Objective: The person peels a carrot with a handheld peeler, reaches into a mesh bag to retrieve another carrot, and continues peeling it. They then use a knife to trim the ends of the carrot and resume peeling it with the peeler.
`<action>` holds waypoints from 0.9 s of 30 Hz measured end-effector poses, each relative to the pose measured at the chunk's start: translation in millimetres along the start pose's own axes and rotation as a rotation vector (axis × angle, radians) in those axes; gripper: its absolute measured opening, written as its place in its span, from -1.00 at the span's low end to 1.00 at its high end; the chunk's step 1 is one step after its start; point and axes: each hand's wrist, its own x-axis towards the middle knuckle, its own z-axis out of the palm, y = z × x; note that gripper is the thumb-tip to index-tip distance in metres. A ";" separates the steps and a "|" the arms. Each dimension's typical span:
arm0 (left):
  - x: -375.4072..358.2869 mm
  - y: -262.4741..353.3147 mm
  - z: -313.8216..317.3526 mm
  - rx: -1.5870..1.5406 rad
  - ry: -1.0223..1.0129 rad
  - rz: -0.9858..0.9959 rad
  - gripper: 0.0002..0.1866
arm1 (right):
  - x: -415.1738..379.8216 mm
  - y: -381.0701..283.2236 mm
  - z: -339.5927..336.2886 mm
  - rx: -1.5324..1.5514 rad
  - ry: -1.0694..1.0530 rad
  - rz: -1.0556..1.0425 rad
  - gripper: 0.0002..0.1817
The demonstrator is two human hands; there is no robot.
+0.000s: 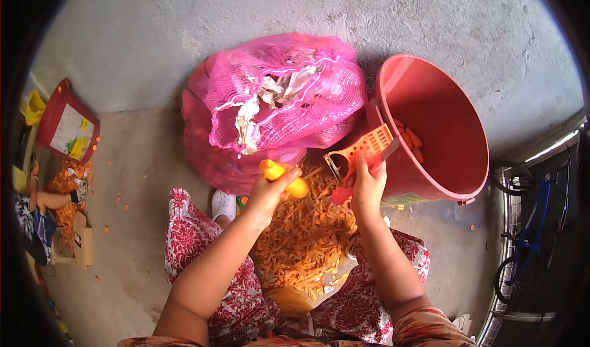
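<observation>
My left hand is closed round a yellow-orange carrot, whose two ends show on either side of my fingers. In my right hand is an orange peeler with a slotted, grater-like panel. The same hand also grips a knife; its red handle and part of its blade show. Both hands are over a heap of carrot peelings on the floor, apart from each other. Beside the right hand, a red bucket tilts toward me with several carrots inside.
A pink mesh sack, full and open at the top, leans by the wall. At far left, another person sits near a second red bucket and more peelings. A blue bicycle stands at right.
</observation>
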 end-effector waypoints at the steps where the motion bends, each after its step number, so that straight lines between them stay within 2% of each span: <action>1: 0.0 0.0 -0.5 0.066 0.050 -0.017 -0.74 | 0.6 -0.8 -0.2 -0.009 -0.011 0.000 -0.90; 2: 0.4 0.0 1.7 0.093 0.044 0.043 -0.73 | 1.5 0.5 -2.1 -0.010 -0.023 0.026 -0.89; 5: -2.6 9.5 2.7 0.440 -0.041 -0.026 -0.68 | 3.8 4.3 -7.7 -0.012 -0.044 0.086 -0.89; 6: -3.7 10.3 3.4 0.403 -0.089 -0.074 -0.58 | 3.8 3.7 -8.2 -0.012 -0.045 0.093 -0.89; 9: -7.6 -1.0 4.4 0.203 -0.074 -0.074 -0.52 | 6.3 -0.8 -8.7 -0.021 -0.034 0.085 -0.88; 12: 0.3 -3.3 -3.6 -0.178 -0.142 -0.147 -0.59 | 14.7 -8.6 -12.4 -0.087 -0.080 0.102 -0.86; 15: -0.1 4.2 -4.6 -0.145 -0.111 -0.140 -0.60 | 17.7 -9.3 -19.8 -0.164 -0.159 0.166 -0.89; 16: 2.2 2.5 -4.3 -0.027 -0.107 -0.027 -0.59 | 17.6 -7.2 -21.2 -0.191 -0.184 0.184 -0.90; 19: 0.4 2.9 0.1 0.288 -0.129 0.330 -0.58 | 13.9 4.5 -23.8 -0.589 -0.337 0.267 -0.88; 20: -8.2 15.3 6.2 0.476 -0.048 0.403 -0.57 | 12.0 10.7 -25.7 -0.634 -0.412 0.341 -0.87; 21: -6.4 14.3 5.1 0.511 -0.082 0.495 -0.57 | 11.0 23.2 -29.2 -0.676 -0.459 0.384 -0.88; 23: -3.0 10.9 1.6 0.578 -0.148 0.678 -0.57 | 5.0 36.9 -26.8 -0.521 -0.585 0.582 -0.89; 25: -12.4 15.8 7.4 0.742 -0.124 0.790 -0.57 | -7.1 45.6 -18.6 -0.421 -0.596 0.790 -0.89; 26: -16.1 14.8 12.8 0.708 -0.170 0.779 -0.57 | -13.1 46.5 -9.5 -0.312 -0.610 0.863 -0.88; 27: -19.3 12.7 16.5 0.675 -0.215 0.766 -0.57 | -21.0 39.5 -6.1 -0.179 -0.545 0.831 -0.85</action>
